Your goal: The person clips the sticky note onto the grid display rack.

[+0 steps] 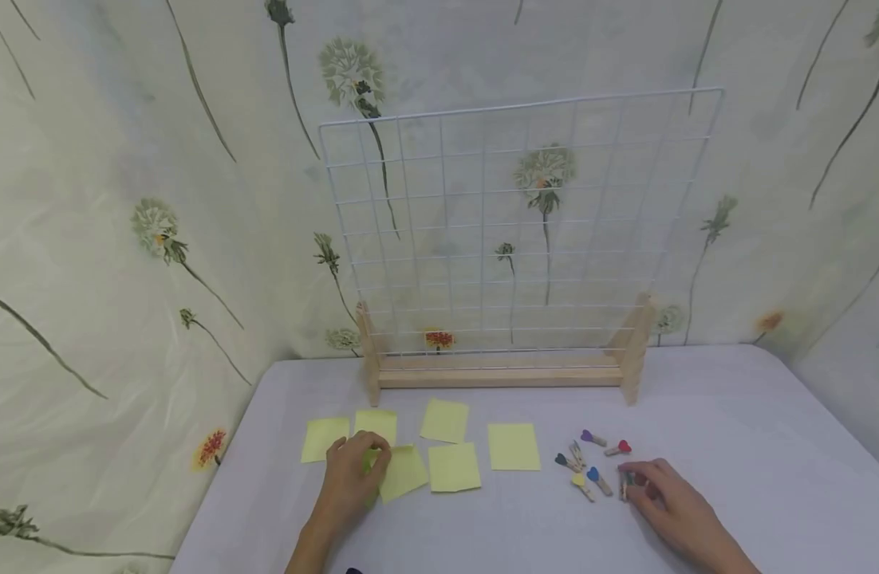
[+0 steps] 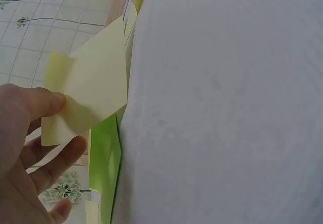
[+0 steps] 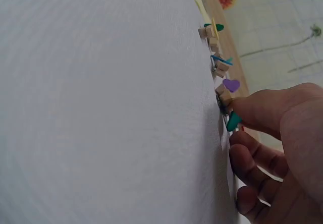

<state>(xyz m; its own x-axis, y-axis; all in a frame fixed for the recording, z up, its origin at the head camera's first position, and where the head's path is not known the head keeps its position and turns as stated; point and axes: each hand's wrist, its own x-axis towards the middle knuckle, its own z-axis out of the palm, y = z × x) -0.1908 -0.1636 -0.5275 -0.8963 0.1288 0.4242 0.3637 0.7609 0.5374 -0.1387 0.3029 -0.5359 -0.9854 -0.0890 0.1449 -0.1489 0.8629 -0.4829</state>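
Note:
My left hand (image 1: 353,472) pinches a yellow sticky note (image 2: 96,77) by its edge, the sheet lifted at a slant. Beneath that hand, a bright green piece of paper (image 2: 104,163) shows partly. Several other yellow sticky notes lie near it, one (image 1: 454,467) just to the right and another (image 1: 325,439) to the left. On the right, my right hand (image 1: 668,501) has thumb and fingers around a small wooden clothespin (image 1: 624,486) with a green heart (image 3: 233,121). Beside it lie more heart clothespins: red (image 1: 618,449), blue (image 1: 598,480), purple (image 1: 593,438) and yellow (image 1: 583,486).
A white wire grid (image 1: 482,191) stands upright at the back of the table in a wooden base (image 1: 500,378). A white cloth (image 1: 540,534) covers the table. Floral fabric (image 1: 124,143) hangs behind and at the sides. A single sticky note (image 1: 514,446) lies near the clothespins.

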